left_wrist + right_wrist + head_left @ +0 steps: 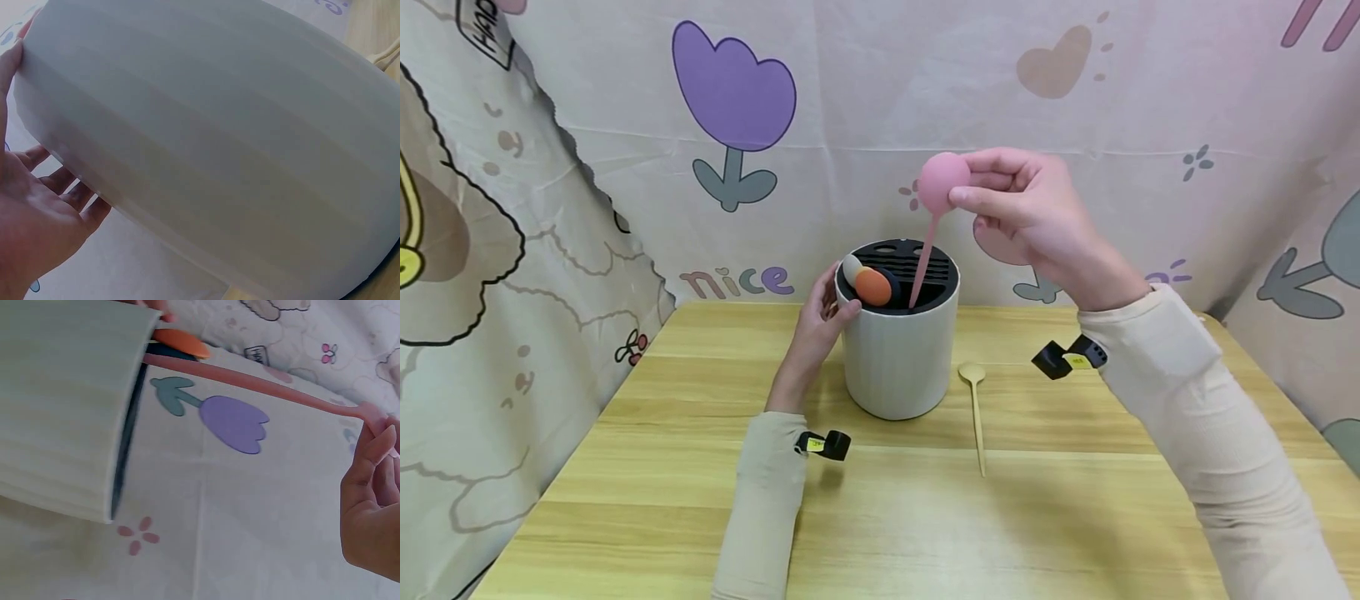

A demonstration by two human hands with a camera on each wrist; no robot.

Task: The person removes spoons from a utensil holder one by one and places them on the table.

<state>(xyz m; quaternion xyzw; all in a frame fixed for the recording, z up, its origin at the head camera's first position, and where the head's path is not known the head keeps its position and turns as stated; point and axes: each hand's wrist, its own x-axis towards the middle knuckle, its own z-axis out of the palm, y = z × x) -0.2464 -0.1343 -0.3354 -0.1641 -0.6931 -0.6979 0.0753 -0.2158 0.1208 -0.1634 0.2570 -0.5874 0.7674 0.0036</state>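
Note:
A white cylindrical utensil holder (pixel 898 367) with a black slotted top stands upright on the table. My left hand (pixel 820 321) holds it at its left side, thumb at the front rim and fingers against the wall. Between the thumb and fingers of my right hand (pixel 1037 204) is the round bowl of a pink spoon (pixel 943 182). Its handle (pixel 250 383) points down into the holder's front opening, the lower end hidden inside. Orange (pixel 874 287), pale grey (pixel 852 268) and dark blue utensil heads (pixel 892 283) stick up at the opening's left.
A pale yellow spoon (pixel 972 373) lies on the wooden table (pixel 700 467), right of the holder, its handle toward me. Behind the table hangs a printed cloth (pixel 865 100); another stretch of cloth (pixel 565 300) drapes along the left.

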